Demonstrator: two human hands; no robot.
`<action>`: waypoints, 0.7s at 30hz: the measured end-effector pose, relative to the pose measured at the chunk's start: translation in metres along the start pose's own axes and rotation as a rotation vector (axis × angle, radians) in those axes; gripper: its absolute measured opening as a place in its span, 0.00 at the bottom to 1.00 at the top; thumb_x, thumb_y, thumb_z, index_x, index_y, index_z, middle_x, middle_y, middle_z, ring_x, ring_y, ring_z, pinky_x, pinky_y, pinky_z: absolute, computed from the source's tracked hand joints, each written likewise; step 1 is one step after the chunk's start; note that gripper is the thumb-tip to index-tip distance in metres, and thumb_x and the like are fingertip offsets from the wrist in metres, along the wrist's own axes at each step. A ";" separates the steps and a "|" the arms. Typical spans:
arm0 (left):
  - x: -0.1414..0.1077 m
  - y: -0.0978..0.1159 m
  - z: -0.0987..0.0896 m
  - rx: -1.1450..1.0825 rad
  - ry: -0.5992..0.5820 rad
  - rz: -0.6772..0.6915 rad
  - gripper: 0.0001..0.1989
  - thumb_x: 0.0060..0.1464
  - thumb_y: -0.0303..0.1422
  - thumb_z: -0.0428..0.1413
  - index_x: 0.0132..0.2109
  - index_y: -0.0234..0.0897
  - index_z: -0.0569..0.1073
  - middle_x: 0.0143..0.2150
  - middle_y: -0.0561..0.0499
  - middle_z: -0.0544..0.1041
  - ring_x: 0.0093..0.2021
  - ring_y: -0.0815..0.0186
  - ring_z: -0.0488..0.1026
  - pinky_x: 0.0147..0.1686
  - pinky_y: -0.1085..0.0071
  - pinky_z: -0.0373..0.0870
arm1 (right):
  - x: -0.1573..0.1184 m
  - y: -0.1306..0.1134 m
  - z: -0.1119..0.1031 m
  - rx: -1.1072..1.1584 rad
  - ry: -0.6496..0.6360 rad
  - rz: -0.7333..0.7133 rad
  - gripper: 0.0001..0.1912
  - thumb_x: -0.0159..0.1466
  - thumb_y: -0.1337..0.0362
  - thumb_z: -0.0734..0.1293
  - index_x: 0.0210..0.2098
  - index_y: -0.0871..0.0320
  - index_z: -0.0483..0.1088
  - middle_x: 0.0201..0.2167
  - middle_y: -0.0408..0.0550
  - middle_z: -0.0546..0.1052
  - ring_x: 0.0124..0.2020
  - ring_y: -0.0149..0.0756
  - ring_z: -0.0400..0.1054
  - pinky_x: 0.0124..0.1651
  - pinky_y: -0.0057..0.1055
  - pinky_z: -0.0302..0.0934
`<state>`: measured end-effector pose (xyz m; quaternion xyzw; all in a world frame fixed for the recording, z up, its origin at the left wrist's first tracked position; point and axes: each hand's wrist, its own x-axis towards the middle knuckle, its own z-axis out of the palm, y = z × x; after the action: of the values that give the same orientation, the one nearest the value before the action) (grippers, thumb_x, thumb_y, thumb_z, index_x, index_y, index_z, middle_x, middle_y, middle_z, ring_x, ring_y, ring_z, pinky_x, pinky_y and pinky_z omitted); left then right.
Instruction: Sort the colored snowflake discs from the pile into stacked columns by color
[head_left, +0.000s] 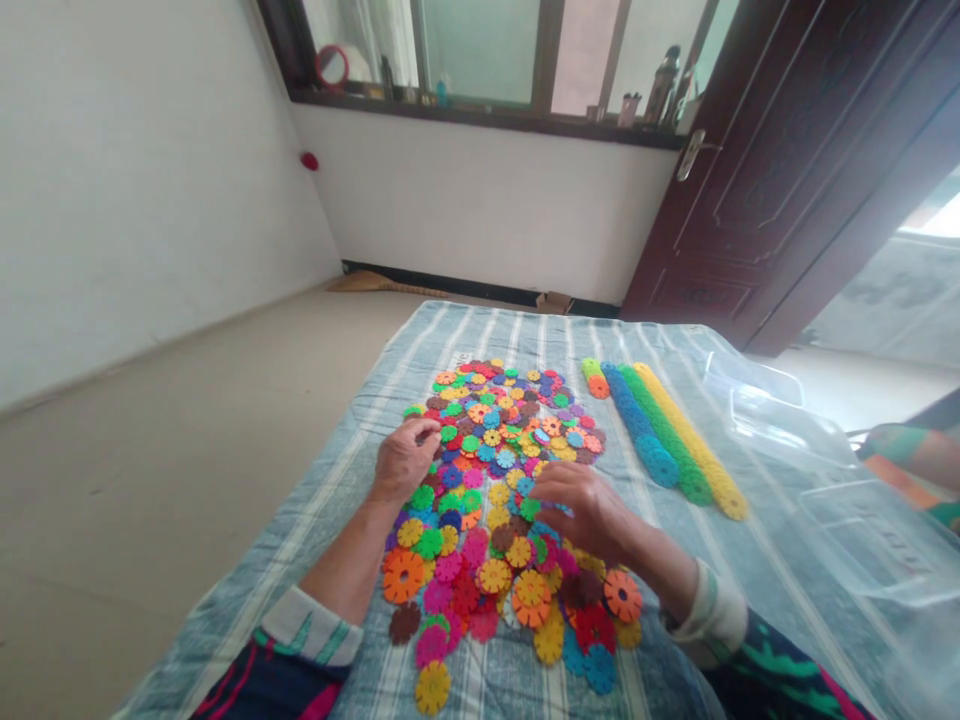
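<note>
A wide heap of colourful snowflake discs (491, 437), flat plastic pieces with notched rims, lies in front of me. At its left edge, my left hand (407, 462) is closed in a pinch; whatever sits between the fingertips is too small to make out. My right hand (583, 503) hovers low over the right middle of the heap, fingers apart and bent, close to a green disc (529, 508). To the right lie long overlapping rows of discs: a blue row (637, 425), a green row (666, 433) and a yellow row (690, 440). A short row has a lime disc (592, 368) and an orange disc (598, 387).
Striped cloth (360, 440) covers the surface under the discs. Clear plastic boxes (787, 430) stand along the right side, with another clear box (877, 530) nearer. Part of another person (911, 450) shows at the right edge. Behind are a window ledge and a dark red door (750, 180).
</note>
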<state>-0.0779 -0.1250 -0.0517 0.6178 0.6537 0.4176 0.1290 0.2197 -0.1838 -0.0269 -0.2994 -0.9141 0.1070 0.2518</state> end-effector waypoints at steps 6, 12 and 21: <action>0.000 0.001 0.001 0.007 0.007 0.000 0.11 0.49 0.37 0.53 0.36 0.40 0.78 0.37 0.52 0.82 0.36 0.63 0.78 0.41 0.73 0.74 | 0.005 -0.020 0.009 -0.066 -0.129 -0.077 0.04 0.65 0.62 0.68 0.33 0.52 0.74 0.44 0.47 0.75 0.53 0.42 0.63 0.53 0.37 0.60; 0.000 -0.001 0.002 0.010 0.010 0.002 0.11 0.48 0.37 0.53 0.36 0.39 0.78 0.38 0.51 0.82 0.37 0.63 0.79 0.40 0.73 0.75 | 0.010 0.022 0.009 -0.219 -0.010 0.075 0.03 0.62 0.68 0.69 0.37 0.56 0.75 0.47 0.54 0.74 0.55 0.48 0.63 0.55 0.47 0.61; 0.000 0.000 0.001 0.033 0.004 -0.002 0.12 0.49 0.36 0.53 0.37 0.39 0.78 0.38 0.51 0.82 0.38 0.63 0.79 0.43 0.73 0.74 | -0.008 -0.002 -0.005 -0.050 -0.062 0.000 0.10 0.61 0.58 0.72 0.41 0.53 0.76 0.52 0.53 0.73 0.60 0.49 0.61 0.57 0.47 0.61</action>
<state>-0.0772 -0.1247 -0.0526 0.6186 0.6612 0.4077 0.1179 0.2272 -0.1897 -0.0254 -0.3023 -0.9237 0.0936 0.2159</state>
